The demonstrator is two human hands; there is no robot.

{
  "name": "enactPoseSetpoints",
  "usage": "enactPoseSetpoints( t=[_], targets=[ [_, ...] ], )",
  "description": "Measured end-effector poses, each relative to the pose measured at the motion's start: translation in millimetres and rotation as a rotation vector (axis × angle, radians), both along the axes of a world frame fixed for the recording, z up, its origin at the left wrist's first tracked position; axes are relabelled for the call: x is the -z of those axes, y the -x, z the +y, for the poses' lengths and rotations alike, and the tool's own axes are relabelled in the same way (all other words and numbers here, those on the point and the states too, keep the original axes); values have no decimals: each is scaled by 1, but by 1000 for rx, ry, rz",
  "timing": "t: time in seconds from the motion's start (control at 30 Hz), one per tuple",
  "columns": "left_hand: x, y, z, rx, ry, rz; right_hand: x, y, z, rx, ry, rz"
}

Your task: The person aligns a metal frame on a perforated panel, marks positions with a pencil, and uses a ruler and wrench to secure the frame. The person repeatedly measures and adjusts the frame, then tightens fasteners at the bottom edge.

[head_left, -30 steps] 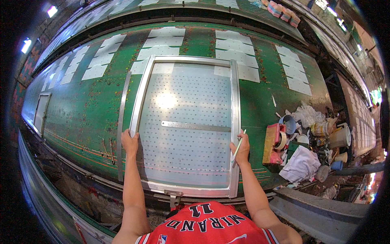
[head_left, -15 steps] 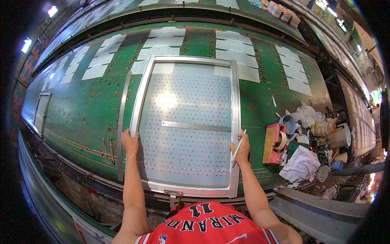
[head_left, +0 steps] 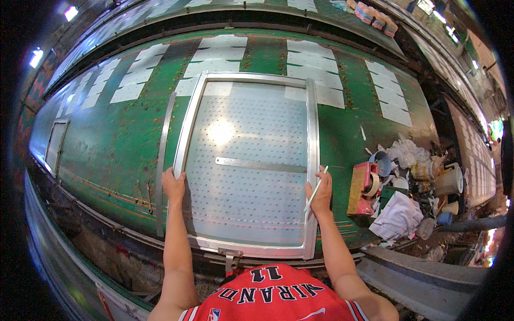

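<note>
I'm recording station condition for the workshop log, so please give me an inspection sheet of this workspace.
Surface: green table, speckled with stains, bearing white sheets.
Job's things: framed screen over it; ruler across the screen; metal strip to its left.
Clutter: white cloth, tape roll and blue bowl heaped at right.
Left hand: grips the screen's left side.
Right hand: at its right side, holding a pale green stick.
Cables: nothing seen.
Surroundings: another table beyond; lamps upper left.

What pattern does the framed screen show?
Rows of small dark marks on the pale, translucent screen; head view shows it best.
</note>
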State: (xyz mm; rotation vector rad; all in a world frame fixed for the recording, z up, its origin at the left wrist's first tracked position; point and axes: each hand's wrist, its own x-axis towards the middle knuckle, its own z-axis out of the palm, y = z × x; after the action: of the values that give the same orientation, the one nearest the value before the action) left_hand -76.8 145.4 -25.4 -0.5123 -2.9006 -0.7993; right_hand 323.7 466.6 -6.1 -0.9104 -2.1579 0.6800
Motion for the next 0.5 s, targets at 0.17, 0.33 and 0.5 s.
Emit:
enactPoseSetpoints(
  t=[0.17, 0.33, 0.5],
  targets=[
    [-1, -2, 2, -5, -7, 10, -12, 30, 8, -78, -193, -137],
    [-9, -7, 5, -8, -24, -25, -15, 53, 16, -199, -108, -298],
    [-8, -6, 5, -32, 4, -25, -7, 61, 19, -230, -112, -342]
  ],
)
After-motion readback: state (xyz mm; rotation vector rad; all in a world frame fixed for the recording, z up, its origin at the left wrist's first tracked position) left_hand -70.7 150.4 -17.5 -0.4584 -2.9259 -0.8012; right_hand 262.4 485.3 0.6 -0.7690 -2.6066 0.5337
